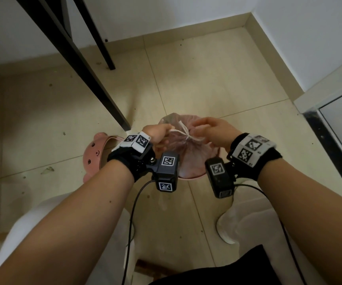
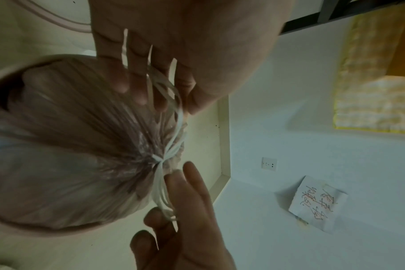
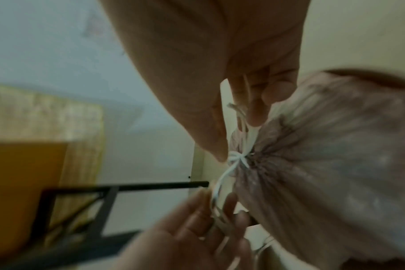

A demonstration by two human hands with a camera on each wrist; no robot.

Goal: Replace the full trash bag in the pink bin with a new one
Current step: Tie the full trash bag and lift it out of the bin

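The pink bin [image 1: 188,177] stands on the tiled floor between my arms, its rim [image 2: 35,60] also in the left wrist view. The full translucent trash bag [image 1: 186,153] sits in it, its mouth gathered and tied by a white drawstring knot [image 1: 187,135]. My left hand [image 1: 158,133] curls its fingers round the drawstring loops [image 2: 162,85] left of the knot. My right hand [image 1: 211,130] pinches the other loop [image 3: 243,109] to the right. The bag [image 3: 324,164] bulges below the knot [image 3: 237,159]. No new bag is in view.
A pink bear-face lid [image 1: 95,154] lies on the floor left of the bin. Black table legs [image 1: 96,79] slant down just behind it. White walls meet in a corner beyond, and a door frame [image 1: 330,130] runs along the right. Small debris dots the tiles.
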